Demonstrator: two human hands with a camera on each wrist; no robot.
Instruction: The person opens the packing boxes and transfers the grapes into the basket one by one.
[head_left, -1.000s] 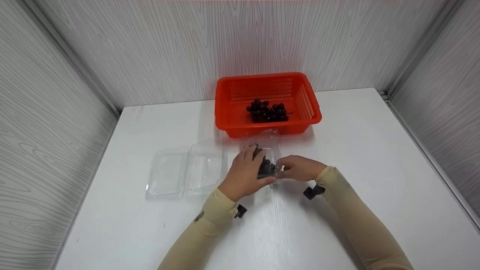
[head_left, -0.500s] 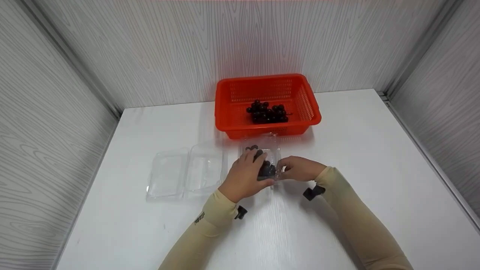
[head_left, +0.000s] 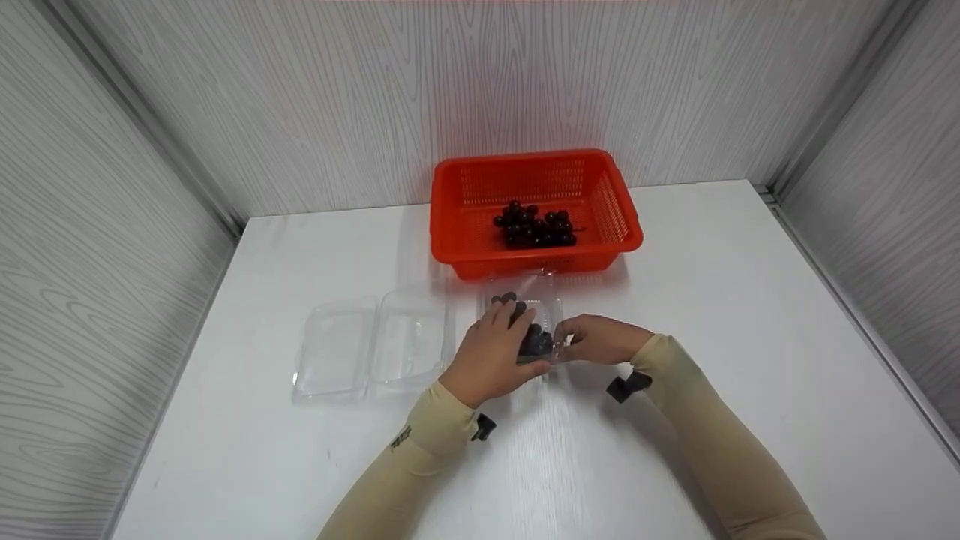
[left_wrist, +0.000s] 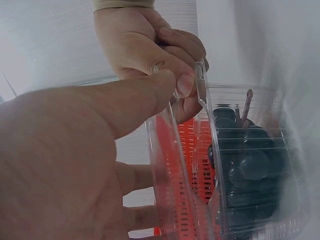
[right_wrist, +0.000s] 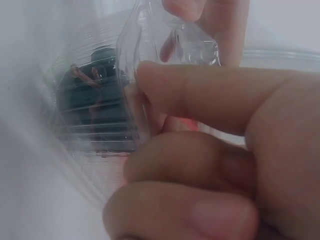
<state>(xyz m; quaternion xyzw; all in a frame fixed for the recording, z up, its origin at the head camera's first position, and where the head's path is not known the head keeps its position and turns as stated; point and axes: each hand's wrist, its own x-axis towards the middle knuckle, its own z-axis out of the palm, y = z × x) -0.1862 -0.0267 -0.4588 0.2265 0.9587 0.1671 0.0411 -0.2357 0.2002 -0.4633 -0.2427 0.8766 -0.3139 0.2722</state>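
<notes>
A clear plastic clamshell box (head_left: 551, 311) holds dark grapes (head_left: 536, 341) in front of the basket. My left hand (head_left: 491, 352) lies over its lid, fingers extended and thumb straight along the near rim. In the left wrist view, the lid (left_wrist: 167, 145) and the base (left_wrist: 250, 95) have a narrow gap between their rims; the dark grapes (left_wrist: 252, 170) sit in the base. My right hand (head_left: 604, 337) pinches the rim at the box's near right corner. The right wrist view has its curled fingers (right_wrist: 170, 210) close up, with the clear rim (right_wrist: 132, 45) at the fingertips.
A red plastic basket (head_left: 480, 266) stands at the back of the white table (head_left: 720, 300), with more dark grapes (head_left: 536, 226) inside. On the left lies another clear clamshell box (head_left: 337, 345), unfolded flat. Pale wood-grain panels (head_left: 360, 97) enclose the table at the back and sides.
Since one second ago the fingers of my left hand have shifted slightly, so more grapes show past the fingertips. My right hand stays at the box's corner.
</notes>
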